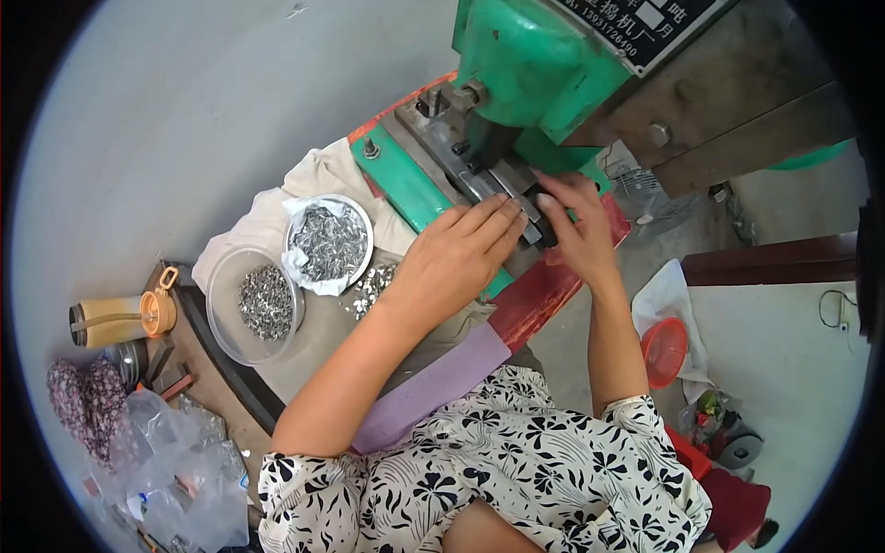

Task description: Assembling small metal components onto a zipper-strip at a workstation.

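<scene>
Block (522, 184) sits under the press (544, 78), just beside the ram (492, 143); it looks like steel, so it is likely heavy, stiff and hardly fragile, perhaps slippery on its smooth faces; its long sides seem the best hold, with fingers clear of the ram; the left hand (461, 263) lies over its near end, fingers straight and together; the right hand (579, 230) bends at its right side, thumb and forefinger apart; whether either hand pinches a small part, I cannot tell; the left fingertips' undersides and the right hand's other fingers are hidden; the ram's foot is too dark to make out; bits (267, 302) in the tub (219, 318) and strips (330, 244) in the dish (370, 241) look light, their single shapes too small to tell.
</scene>
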The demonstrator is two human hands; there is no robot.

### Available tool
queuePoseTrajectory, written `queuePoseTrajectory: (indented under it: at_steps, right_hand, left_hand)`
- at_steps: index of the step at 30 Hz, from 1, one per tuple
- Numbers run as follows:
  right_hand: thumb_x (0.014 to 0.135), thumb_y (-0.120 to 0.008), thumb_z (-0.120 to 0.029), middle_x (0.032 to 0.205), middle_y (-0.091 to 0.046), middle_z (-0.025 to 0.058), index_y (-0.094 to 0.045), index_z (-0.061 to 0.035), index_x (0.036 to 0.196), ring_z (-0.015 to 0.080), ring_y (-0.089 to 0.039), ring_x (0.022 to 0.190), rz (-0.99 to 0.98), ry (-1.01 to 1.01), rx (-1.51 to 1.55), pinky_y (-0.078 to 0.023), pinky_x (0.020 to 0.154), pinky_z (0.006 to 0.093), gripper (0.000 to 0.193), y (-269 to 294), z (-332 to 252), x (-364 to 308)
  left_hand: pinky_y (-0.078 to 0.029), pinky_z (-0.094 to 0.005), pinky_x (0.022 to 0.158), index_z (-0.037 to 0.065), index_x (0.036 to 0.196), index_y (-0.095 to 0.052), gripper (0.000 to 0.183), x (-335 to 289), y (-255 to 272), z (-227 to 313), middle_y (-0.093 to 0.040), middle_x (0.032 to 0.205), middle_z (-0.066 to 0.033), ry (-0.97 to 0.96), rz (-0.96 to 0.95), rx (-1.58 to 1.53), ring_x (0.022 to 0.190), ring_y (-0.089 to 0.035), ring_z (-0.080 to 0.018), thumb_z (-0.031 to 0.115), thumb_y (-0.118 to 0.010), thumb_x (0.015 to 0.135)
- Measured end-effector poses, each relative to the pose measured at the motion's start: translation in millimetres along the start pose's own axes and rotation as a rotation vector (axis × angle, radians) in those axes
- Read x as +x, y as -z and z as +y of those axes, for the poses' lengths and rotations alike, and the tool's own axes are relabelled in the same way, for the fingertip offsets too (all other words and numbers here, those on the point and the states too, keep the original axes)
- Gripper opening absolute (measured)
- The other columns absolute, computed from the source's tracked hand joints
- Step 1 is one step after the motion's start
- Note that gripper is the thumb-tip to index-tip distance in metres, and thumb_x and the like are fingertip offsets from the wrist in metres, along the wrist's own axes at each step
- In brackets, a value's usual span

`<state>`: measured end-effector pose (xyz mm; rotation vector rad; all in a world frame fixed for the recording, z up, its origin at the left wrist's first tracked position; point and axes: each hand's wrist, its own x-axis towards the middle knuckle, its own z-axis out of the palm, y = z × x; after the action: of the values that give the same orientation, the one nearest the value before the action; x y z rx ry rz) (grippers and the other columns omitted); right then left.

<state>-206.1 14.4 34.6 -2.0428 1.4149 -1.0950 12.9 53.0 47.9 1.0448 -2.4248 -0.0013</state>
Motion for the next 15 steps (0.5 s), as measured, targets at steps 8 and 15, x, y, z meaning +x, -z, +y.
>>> queuePoseTrajectory:
  at_steps: [8, 15]
  right_hand:
    - [0.095, -0.062, -0.014, 0.1, -0.058, 0.0121, -0.068, -0.0034, 0.109, 0.0272, -0.051, 0.103, -0.167, 0.049, 0.147, -0.04, 0.093, 0.0366, 0.019, -7.2, 26.4, 34.7]
    - [0.096, -0.058, -0.01, 0.11, -0.057, 0.0107, -0.064, 0.001, 0.109, 0.0259, -0.047, 0.107, -0.199, 0.027, -0.037, -0.036, 0.096, 0.035, 0.018, -12.1, 27.6, 39.9]
  left_hand:
    - [-0.043, -0.0349, 0.101, 0.007, 0.134, -0.059, 0.048, -0.2, -7.7, 1.4, -0.055, 0.141, -0.0049, 0.058, 0.033, -0.043, 0.133, -0.051, -0.0211, 0.011, -0.054, 0.086]
    - [-0.043, -0.0356, 0.1, 0.005, 0.131, -0.062, 0.046, -1.6, -12.6, 0.8, -0.057, 0.138, -0.0066, 0.066, 0.091, -0.1, 0.131, -0.052, -0.0224, 0.011, -0.057, 0.085]
